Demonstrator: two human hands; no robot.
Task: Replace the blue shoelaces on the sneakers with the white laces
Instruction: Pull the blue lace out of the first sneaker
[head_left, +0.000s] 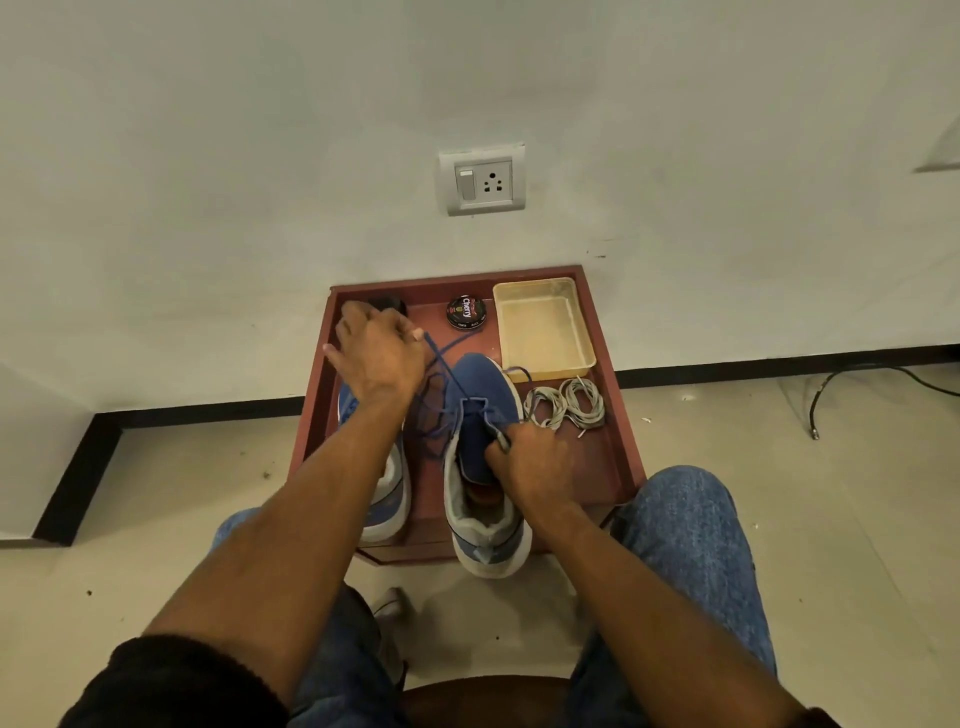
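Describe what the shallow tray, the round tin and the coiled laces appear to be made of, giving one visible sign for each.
Shallow tray: probably plastic, cream and slightly translucent, with thin moulded walls.
Round tin: likely metal, glossy black printed lid catching light.
Coiled laces: woven textile, matte off-white, lying in limp loops.

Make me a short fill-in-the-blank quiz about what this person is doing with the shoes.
1. The left hand pulls a ____ lace out of the right-side sneaker.
2. The coiled white laces lie just right of that ____.
3. The yellow tray holds ____.

Missing words: blue; sneaker; nothing
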